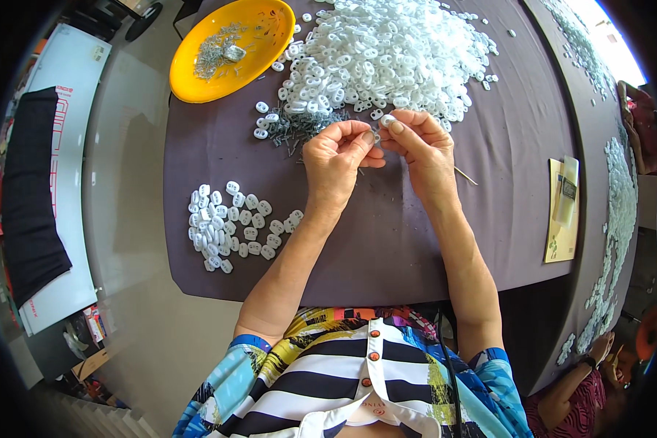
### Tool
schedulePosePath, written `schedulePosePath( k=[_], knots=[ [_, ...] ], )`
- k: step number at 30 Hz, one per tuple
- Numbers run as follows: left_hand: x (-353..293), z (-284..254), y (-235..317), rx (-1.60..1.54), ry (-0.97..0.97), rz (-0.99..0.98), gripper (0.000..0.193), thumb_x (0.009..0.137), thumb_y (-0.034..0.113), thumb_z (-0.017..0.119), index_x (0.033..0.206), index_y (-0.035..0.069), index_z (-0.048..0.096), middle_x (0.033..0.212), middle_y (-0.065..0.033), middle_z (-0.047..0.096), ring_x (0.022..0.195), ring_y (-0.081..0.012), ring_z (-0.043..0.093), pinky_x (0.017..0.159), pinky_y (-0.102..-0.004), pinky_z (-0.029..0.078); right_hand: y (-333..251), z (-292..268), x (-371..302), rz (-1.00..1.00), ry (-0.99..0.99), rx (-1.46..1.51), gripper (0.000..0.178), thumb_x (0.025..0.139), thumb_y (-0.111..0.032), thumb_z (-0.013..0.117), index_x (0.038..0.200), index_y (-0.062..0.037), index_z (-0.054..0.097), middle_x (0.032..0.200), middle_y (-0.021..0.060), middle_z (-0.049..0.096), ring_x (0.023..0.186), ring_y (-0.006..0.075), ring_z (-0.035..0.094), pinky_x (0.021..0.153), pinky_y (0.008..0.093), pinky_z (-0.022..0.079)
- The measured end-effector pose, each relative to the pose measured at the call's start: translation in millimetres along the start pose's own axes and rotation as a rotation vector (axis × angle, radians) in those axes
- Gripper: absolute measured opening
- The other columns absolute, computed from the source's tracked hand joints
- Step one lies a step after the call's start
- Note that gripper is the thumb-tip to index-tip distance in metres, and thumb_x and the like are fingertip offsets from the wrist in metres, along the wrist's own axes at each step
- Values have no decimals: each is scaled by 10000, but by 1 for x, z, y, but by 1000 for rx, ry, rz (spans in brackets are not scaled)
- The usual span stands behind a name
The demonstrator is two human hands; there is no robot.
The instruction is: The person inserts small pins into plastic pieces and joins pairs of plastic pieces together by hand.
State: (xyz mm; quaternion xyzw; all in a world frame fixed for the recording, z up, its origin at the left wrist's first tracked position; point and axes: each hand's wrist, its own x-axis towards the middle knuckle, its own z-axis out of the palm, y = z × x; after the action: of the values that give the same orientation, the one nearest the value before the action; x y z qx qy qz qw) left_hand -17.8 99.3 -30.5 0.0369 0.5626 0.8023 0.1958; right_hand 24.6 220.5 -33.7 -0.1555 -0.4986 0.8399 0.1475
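Note:
My right hand (425,150) pinches a small white oval plastic piece (387,120) between thumb and fingers. Close beside it, my left hand (336,157) is closed in a pinch at the right hand's fingertips; what it holds is too small to make out. Just beyond both hands spreads a large heap of white oval plastic pieces (387,62) with two holes each. A tangle of small grey metal pins (299,128) lies beside my left hand. Nearer to me on the left is a smaller group of white oval pieces (217,235).
A yellow plate (266,25) with metal pins stands at the far left of the dark-covered table (387,248). A thin stick (466,176) lies right of my hand. A yellow-brown packet (555,233) rests near the right edge. Another person's arm (573,390) shows at lower right.

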Motion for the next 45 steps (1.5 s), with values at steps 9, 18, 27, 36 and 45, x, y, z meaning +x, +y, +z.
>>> schedulePosePath(
  k=[9, 18, 27, 36, 45],
  knots=[
    [-1, 0, 0, -3, 27, 12, 72, 795, 12, 562, 833, -49, 572, 715, -85, 597, 564, -125, 590, 511, -248, 527, 5, 2, -1, 4, 10, 0, 101, 797, -14, 578, 896, -21, 602, 845, 68, 620, 756, 130, 601, 660, 248, 500],
    [-1, 0, -2, 68, 30, 33, 99, 797, 49, 590, 851, -33, 577, 719, -87, 602, 574, -127, 591, 518, -247, 525, 7, 3, -1, 0, 24, 22, 92, 793, -6, 580, 882, -7, 604, 840, 70, 616, 770, 138, 604, 658, 263, 527],
    [0, 0, -6, 67, 31, 65, 89, 804, 44, 582, 848, -33, 577, 717, -82, 602, 569, -122, 589, 508, -237, 518, 9, 5, -2, -6, 38, -11, 72, 792, -5, 583, 863, -2, 598, 826, 76, 618, 723, 133, 608, 639, 259, 529],
    [1, 2, -6, 138, 33, 115, 82, 809, 37, 575, 810, -45, 574, 702, -59, 603, 562, -111, 591, 496, -226, 506, 11, 7, -3, -88, 20, -132, 60, 779, 7, 595, 838, -1, 596, 792, 66, 617, 688, 108, 595, 630, 233, 511],
    [-1, 1, -4, -6, 7, 77, 107, 818, 6, 542, 894, -67, 564, 798, -134, 616, 651, -202, 633, 604, -303, 556, 11, 3, -1, -72, -17, -164, 83, 774, 13, 598, 852, -14, 603, 803, 50, 615, 731, 86, 584, 683, 223, 489]
  ],
)
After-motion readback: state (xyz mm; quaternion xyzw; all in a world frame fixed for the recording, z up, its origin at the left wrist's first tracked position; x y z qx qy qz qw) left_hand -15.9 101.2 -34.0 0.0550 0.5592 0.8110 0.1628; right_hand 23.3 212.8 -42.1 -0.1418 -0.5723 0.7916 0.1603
